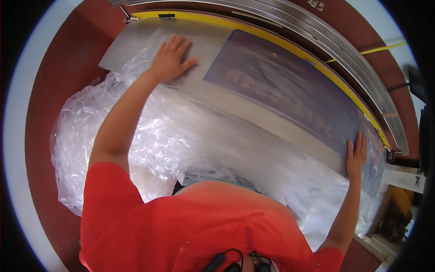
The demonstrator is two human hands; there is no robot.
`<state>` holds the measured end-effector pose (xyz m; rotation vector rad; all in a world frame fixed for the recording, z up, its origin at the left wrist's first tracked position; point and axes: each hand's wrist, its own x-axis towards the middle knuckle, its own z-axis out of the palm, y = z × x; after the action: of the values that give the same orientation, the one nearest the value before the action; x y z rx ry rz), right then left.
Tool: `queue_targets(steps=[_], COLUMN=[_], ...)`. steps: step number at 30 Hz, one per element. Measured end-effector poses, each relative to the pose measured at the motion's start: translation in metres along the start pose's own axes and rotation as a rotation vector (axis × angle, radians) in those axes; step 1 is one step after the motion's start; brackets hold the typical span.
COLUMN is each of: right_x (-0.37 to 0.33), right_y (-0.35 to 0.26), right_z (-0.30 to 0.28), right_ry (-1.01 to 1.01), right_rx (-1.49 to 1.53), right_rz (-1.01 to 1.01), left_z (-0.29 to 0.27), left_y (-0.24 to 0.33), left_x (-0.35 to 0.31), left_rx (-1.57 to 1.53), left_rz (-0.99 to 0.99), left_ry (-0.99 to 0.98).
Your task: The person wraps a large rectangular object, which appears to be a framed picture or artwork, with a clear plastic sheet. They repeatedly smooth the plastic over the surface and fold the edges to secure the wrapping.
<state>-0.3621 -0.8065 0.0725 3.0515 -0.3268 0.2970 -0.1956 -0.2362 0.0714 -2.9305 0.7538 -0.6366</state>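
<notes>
Clear plastic film [158, 131] lies over a long pale work surface [122, 41] and bunches up in shiny folds towards me and to the left. Beneath the film, a dark bluish-purple panel [272, 81] with light lettering shows on the right half. My left hand [171, 59] rests flat on the film near the far left, its fingers spread and the thumb pointing right. Far to the right, my right hand [357, 155] presses flat on the film by the panel's lower right end, fingers stretched out. Neither hand grips anything.
A yellow strip [253, 31] runs along the far edge of the surface, with a curved-looking metal rail [317, 34] behind it. The floor [50, 136] is dark red. At the right stands an open white drawer or cabinet [408, 180]. Dark cords [240, 254] hang at my chest.
</notes>
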Motion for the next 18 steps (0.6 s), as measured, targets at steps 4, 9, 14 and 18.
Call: queue_targets(steps=[4, 9, 14, 18], right_x=[-0.024, -0.02, -0.011, -0.022], right_y=[0.074, 0.104, 0.106, 0.181], right_z=[-0.005, 0.018, 0.017, 0.045], right_ry=[-0.14, 0.069, 0.002, -0.105], right_rx=[-0.13, -0.154, -0.272, -0.473], right_rz=[0.204, 0.165, 0.347, 0.27], left_z=[0.013, 0.014, 0.019, 0.01], left_y=[0.041, 0.033, 0.021, 0.038], left_x=[0.001, 0.013, -0.004, -0.005], left_rx=[-0.105, -0.064, 0.013, 0.01], left_rz=[-0.042, -0.243, -0.338, -0.292], left_ry=[-0.126, -0.179, -0.185, -0.161])
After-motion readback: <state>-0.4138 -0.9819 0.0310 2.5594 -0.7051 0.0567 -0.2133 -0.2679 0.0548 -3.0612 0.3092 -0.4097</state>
